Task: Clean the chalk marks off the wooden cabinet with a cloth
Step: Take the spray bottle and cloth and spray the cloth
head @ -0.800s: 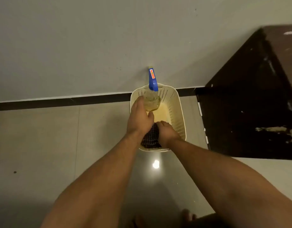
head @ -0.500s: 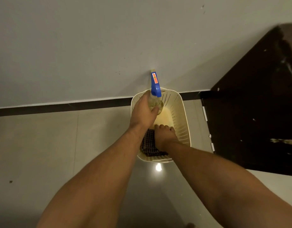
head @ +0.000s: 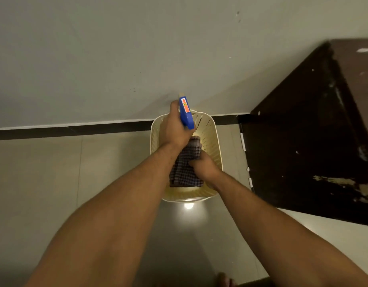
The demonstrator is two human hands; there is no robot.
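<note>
Both hands [head: 203,165] inside basket [head: 215,141], cabinet [head: 303,141] right

A basket [head: 212,141] stood on the floor [head: 54,183] against the wall [head: 116,59], with the cabinet [head: 303,152] to its right. Above the basket, the left hand [head: 174,129] held a spray bottle [head: 186,112]; the right hand [head: 203,166], nearer the viewer, gripped a cloth [head: 185,168] lying between the two hands.

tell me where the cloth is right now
In the head view the checked cloth is centre frame, gripped by the right hand over the cream basket, just below the left hand holding the spray bottle.
</note>
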